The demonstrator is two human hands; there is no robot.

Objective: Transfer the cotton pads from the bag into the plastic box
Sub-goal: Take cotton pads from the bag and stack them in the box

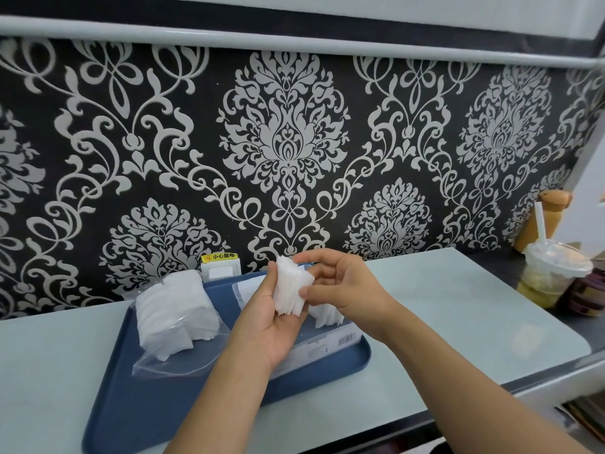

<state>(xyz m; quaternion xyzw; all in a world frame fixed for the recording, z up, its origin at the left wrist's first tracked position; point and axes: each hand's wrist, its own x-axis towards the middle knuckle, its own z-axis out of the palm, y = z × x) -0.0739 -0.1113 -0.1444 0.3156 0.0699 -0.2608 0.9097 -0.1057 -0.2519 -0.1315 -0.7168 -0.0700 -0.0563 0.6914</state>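
A fanned stack of thin white square cotton pads (291, 286) is held above the clear plastic box (327, 342), which sits on the dark blue plastic tray (137, 411) on the pale bench (474, 316). The left hand (271, 322) cradles the stack from below with fingers curled round it; the right hand (340, 286) pinches its right edge between thumb and fingertips. More white pads (327, 314) already stand in the box, and a large bundle remains in the crumpled clear plastic bag (173, 319) on the left of the tray.

The pads look very light, soft and compressible, and the sheets will likely slide apart, so squeezing the stack flat across both faces should keep it together. The box carries a barcode label, too small to read. A white wall socket (221, 268) at the far side bears a yellow warning sticker reading 小心触电.
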